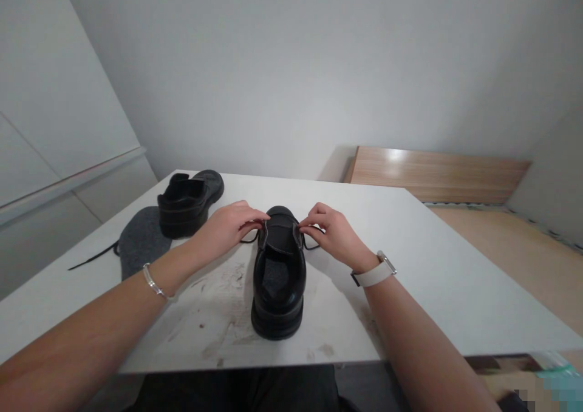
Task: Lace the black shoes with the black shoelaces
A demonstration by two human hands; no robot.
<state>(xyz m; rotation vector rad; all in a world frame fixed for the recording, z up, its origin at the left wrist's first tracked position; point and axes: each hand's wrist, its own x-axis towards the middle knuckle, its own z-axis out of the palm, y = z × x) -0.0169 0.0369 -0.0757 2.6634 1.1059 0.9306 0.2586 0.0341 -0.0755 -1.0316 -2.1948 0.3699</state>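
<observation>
A black shoe (279, 278) stands upright in the middle of the white table, its heel toward me and its toe away. My left hand (233, 222) pinches at the left edge of the lace opening, where a black lace loops out below the fingers. On the opposite side, my right hand (328, 230) has thumb and fingers pinched at the right eyelet edge, with another stretch of lace (312, 247) curving beneath it. The fingertips hide exactly how the lace is gripped. The shoe's tongue (280, 235) lies between both hands.
Another black shoe (184, 209) stands at the table's back left. Beside it lies a grey insole (142, 242), with a black lace (93, 256) to its left. Dirt smudges mark the white table (437, 290). A wooden panel (428, 172) stands behind on the right.
</observation>
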